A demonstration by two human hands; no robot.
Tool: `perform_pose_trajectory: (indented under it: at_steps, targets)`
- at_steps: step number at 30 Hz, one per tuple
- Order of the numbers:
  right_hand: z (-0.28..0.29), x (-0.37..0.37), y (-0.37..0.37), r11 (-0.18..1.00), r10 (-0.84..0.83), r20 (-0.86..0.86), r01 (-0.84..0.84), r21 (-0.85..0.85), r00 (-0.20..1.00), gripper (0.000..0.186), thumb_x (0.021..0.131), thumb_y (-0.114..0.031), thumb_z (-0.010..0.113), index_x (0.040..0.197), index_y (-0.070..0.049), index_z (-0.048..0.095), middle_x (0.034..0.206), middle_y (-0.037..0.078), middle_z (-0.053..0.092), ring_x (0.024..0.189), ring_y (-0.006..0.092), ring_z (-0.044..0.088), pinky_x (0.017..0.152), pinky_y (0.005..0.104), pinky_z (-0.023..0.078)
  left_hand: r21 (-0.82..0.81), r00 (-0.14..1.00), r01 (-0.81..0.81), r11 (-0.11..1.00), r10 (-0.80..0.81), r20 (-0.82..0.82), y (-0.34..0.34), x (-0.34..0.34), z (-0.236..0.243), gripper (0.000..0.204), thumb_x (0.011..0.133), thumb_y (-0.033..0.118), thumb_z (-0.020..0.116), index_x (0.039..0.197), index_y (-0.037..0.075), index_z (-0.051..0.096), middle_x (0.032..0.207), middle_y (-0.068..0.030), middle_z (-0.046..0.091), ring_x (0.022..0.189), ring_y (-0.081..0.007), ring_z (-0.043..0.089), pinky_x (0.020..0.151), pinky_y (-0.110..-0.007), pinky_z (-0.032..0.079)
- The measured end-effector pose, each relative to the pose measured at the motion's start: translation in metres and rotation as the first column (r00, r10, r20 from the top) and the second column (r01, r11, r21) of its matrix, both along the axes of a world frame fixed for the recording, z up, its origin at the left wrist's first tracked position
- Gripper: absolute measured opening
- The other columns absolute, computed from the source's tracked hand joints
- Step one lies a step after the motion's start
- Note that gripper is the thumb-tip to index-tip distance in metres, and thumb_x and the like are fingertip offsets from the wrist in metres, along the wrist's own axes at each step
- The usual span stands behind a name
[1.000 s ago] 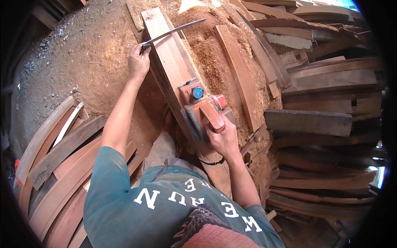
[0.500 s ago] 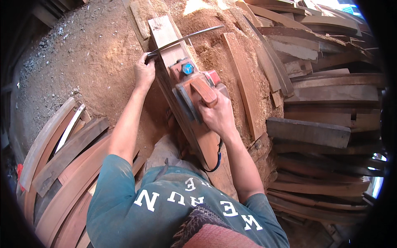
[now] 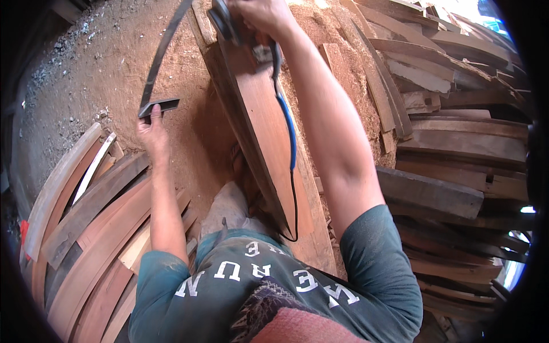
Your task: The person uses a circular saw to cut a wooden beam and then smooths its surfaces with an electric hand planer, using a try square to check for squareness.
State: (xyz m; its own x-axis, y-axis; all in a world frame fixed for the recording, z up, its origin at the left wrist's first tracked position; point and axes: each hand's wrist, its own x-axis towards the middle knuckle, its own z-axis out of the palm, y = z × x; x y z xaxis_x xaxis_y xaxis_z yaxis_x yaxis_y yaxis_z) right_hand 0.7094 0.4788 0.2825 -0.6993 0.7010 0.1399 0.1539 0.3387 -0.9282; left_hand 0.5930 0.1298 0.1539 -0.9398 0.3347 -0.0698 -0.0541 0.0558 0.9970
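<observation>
My left hand (image 3: 152,129) grips the short stock of a dark metal square (image 3: 167,104), off to the left of the board; its long thin blade reaches upward to the frame's top edge. My right hand (image 3: 259,14) is closed on the power planer (image 3: 227,26), at the far upper end of the reddish wooden board (image 3: 260,137). The planer's grip is mostly hidden by my hand, and its body is partly blurred. Its cord, with a blue-sleeved section (image 3: 289,131), trails down over the board toward me.
Curved and straight timber offcuts (image 3: 86,223) lie in a heap at the lower left. A large stack of planks (image 3: 457,148) fills the right side. Sawdust and shavings (image 3: 311,23) cover the ground, with grey debris (image 3: 54,68) at the upper left.
The planer and my right hand have moved forward to the board's far end. My left hand has moved left and down, lifting the square off the board and swinging its blade upright.
</observation>
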Motion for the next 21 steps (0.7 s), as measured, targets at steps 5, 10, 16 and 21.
perform_pose_trajectory:
  at_steps: [5, 10, 16, 21]
  targets:
    - [0.034, 0.006, -0.026, 0.984, -0.043, 0.329, 0.098, -0.151, 0.943, 0.017, 0.099, -0.022, 0.059, 0.095, -0.014, 0.074, 0.063, 0.006, 0.065, 0.052, 0.0207, 0.063, 0.047, 0.0401, 0.05, 0.019, 0.997, -0.034, 0.999, 0.035, -0.064, -0.032, 0.013, 0.012, 0.022, 0.103, 0.013, 0.078, 0.117, -0.002, 0.072, 0.109, -0.0075, 0.077, 0.103, -0.0146, 0.071, 0.092, -0.032, 0.06]
    - [0.036, 0.082, -0.085, 0.988, -0.067, 0.373, 0.115, -0.107, 0.926, 0.019, 0.097, -0.025, 0.061, 0.096, -0.014, 0.076, 0.075, 0.011, 0.07, 0.064, 0.0262, 0.067, 0.058, 0.0417, 0.054, -0.022, 0.996, 0.032, 0.999, -0.034, -0.083, -0.036, 0.057, 0.025, 0.022, 0.103, 0.016, 0.078, 0.116, -0.002, 0.075, 0.108, -0.0073, 0.078, 0.1, -0.0132, 0.071, 0.092, -0.03, 0.059]
    - [0.021, 0.194, -0.173, 0.969, -0.152, 0.423, 0.218, -0.113, 0.893, 0.023, 0.089, -0.022, 0.075, 0.101, -0.003, 0.079, 0.077, 0.012, 0.076, 0.065, 0.0234, 0.075, 0.062, 0.0396, 0.06, -0.066, 0.983, 0.149, 0.987, -0.155, -0.095, -0.052, 0.13, 0.028, 0.02, 0.103, 0.019, 0.078, 0.115, 0.003, 0.076, 0.105, -0.0023, 0.078, 0.097, -0.0113, 0.069, 0.089, -0.028, 0.054]
    - [0.031, 0.307, -0.271, 0.96, -0.152, 0.355, 0.223, -0.167, 0.922, 0.02, 0.089, -0.012, 0.074, 0.106, -0.001, 0.076, 0.095, 0.016, 0.077, 0.092, 0.0229, 0.075, 0.087, 0.0387, 0.058, -0.145, 0.95, 0.276, 0.95, -0.293, -0.108, -0.076, 0.212, 0.043, 0.019, 0.103, 0.021, 0.079, 0.11, 0.004, 0.076, 0.098, 0.0004, 0.076, 0.092, -0.0092, 0.065, 0.086, -0.028, 0.052]
